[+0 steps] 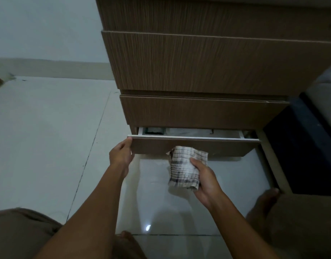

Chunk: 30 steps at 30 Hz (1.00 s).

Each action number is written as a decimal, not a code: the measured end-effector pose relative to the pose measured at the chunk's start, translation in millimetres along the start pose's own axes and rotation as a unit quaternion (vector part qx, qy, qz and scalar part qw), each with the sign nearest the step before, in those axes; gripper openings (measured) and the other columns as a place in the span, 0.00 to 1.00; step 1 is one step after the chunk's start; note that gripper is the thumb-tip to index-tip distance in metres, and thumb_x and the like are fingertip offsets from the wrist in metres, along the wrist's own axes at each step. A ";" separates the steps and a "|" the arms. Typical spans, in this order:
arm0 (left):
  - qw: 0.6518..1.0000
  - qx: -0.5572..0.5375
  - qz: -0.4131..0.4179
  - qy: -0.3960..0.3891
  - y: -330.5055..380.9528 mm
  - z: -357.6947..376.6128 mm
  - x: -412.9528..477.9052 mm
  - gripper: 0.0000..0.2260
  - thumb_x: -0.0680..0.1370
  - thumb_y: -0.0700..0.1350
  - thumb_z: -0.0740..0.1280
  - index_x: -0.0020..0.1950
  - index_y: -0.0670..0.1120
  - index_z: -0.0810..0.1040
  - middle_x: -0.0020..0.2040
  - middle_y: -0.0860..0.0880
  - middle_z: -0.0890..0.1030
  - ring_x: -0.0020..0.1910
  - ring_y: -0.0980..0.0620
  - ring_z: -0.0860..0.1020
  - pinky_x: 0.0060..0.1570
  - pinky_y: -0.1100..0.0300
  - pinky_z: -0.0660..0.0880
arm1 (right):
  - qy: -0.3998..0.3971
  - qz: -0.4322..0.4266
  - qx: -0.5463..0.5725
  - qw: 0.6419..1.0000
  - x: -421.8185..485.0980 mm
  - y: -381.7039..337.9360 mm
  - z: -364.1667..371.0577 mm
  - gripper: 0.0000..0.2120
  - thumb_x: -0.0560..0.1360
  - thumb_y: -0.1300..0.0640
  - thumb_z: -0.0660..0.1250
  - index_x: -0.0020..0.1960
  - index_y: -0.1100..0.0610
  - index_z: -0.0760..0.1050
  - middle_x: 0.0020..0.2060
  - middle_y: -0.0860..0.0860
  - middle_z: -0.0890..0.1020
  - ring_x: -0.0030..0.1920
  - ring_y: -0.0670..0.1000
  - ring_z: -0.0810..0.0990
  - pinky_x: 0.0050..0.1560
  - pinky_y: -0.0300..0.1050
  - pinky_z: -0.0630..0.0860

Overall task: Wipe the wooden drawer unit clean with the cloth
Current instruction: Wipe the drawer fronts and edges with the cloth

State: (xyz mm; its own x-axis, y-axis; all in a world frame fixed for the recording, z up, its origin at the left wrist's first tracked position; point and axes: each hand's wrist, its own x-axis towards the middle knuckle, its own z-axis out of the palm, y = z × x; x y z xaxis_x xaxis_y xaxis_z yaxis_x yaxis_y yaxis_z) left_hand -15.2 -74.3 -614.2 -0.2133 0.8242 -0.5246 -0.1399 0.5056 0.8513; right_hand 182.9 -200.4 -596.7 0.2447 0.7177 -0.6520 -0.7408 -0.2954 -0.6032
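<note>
Tall brown wood-grain drawer unit (207, 62) at centre-right; top & right side cut off by frame. Three drawer fronts above pushed in. Bottom drawer (194, 147) pulled out a little, white top edge showing. Narrow gap behind it; contents too dim to make out.

L hand (120, 156) curled round left end of that drawer front, one fingertip at top corner. R hand (205, 181) grips bunched checked white cloth (185, 169), thumb across it, other fingers hidden behind. Cloth's upper part against drawer front approx mid-width, rest hanging below front's lower edge.

Pale glossy floor tiles (48, 137) open to left of unit & below the drawer, between both forearms. Right side tight: dark blue-black box (310, 146) just beside unit, bare foot (263, 204) near its front corner. Brown-clad knee (17, 234) at lower left, partly out of frame. Blurred pale bit at upper right edge, can't tell what.
</note>
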 end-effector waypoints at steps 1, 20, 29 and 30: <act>1.000 0.000 -0.001 0.008 1.2 3.1 0.9 0.16 0.79 0.49 0.66 0.64 0.43 0.78 0.59 0.45 0.79 0.59 0.45 0.77 0.63 0.47 0.75 | 0.013 0.000 0.007 1.000 2.2 -1.4 -6.8 0.16 0.76 0.63 0.65 0.64 0.64 0.73 0.55 0.64 0.82 0.56 0.65 0.81 0.61 0.66 0.73; 0.999 0.018 -0.029 -0.013 13.3 11.9 8.0 0.18 0.82 0.52 0.60 0.69 0.46 0.73 0.67 0.46 0.76 0.65 0.44 0.75 0.65 0.46 0.72 | 0.071 -0.404 -0.583 0.702 32.3 -6.0 36.8 0.29 0.75 0.73 0.61 0.73 0.56 0.65 0.76 0.52 0.62 0.77 0.49 0.55 0.75 0.43 0.43; 0.992 -0.051 -0.073 -0.086 17.8 -1.1 4.7 0.25 0.82 0.55 0.46 0.67 0.45 0.75 0.65 0.48 0.77 0.64 0.45 0.74 0.68 0.46 0.67 | -0.097 -0.334 -0.699 0.625 33.2 20.1 119.5 0.29 0.78 0.70 0.58 0.77 0.54 0.58 0.77 0.52 0.59 0.77 0.51 0.53 0.76 0.50 0.50; 0.991 -0.060 -0.079 -0.091 18.0 -3.4 5.5 0.26 0.81 0.55 0.45 0.66 0.45 0.76 0.64 0.47 0.78 0.63 0.45 0.74 0.68 0.46 0.67 | -0.122 -0.307 -0.693 0.641 31.6 18.6 126.4 0.28 0.79 0.68 0.57 0.76 0.53 0.60 0.76 0.52 0.61 0.76 0.52 0.58 0.75 0.52 0.57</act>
State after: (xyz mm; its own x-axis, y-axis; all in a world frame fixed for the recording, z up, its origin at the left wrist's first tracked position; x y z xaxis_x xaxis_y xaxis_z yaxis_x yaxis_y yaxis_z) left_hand -22.2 -61.5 -601.8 -0.0023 0.7754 -0.6314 -0.2744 0.6067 0.7461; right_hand 97.8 -103.4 -570.4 -0.0070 0.9942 -0.1074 0.7559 -0.0651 -0.6515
